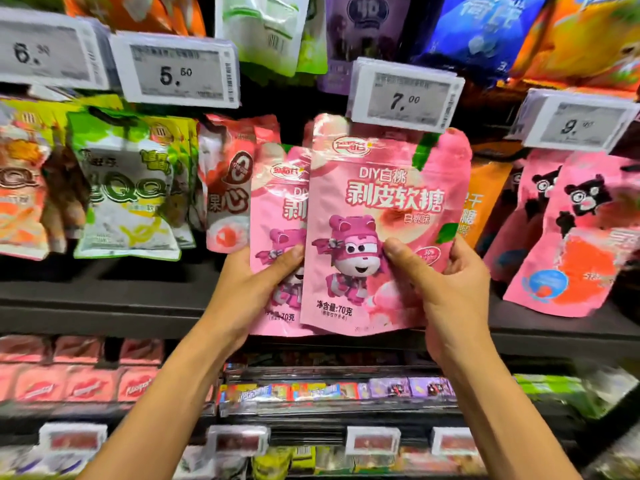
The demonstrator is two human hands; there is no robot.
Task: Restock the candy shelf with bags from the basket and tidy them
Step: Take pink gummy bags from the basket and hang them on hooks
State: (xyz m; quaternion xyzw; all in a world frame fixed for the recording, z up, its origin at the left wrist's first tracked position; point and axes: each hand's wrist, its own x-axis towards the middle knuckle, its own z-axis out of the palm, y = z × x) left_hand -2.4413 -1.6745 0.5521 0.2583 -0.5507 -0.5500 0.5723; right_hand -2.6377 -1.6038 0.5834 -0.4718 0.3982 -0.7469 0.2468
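**Head view, restocking under way.** The left grip [252,289] was curled round the lower left edge of the rear pink bag [277,209], with the thumb on its face. The right grip [446,282] pinched the front pink bag [381,216] at its lower right, thumb lying across the cartoon figure. Both bags were held upright and overlapping in front of the candy shelf [104,296], below the 7.00 price tag [405,98]. Neither appeared seated in a row yet. Rows on either side were stocked, some bags leaning, so placing and straightening seemingly remained. The basket lay outside the frame, so the stock left could not be judged. The two bags hid the slot behind them and the fingers at their backs. Outer labels were blurred.
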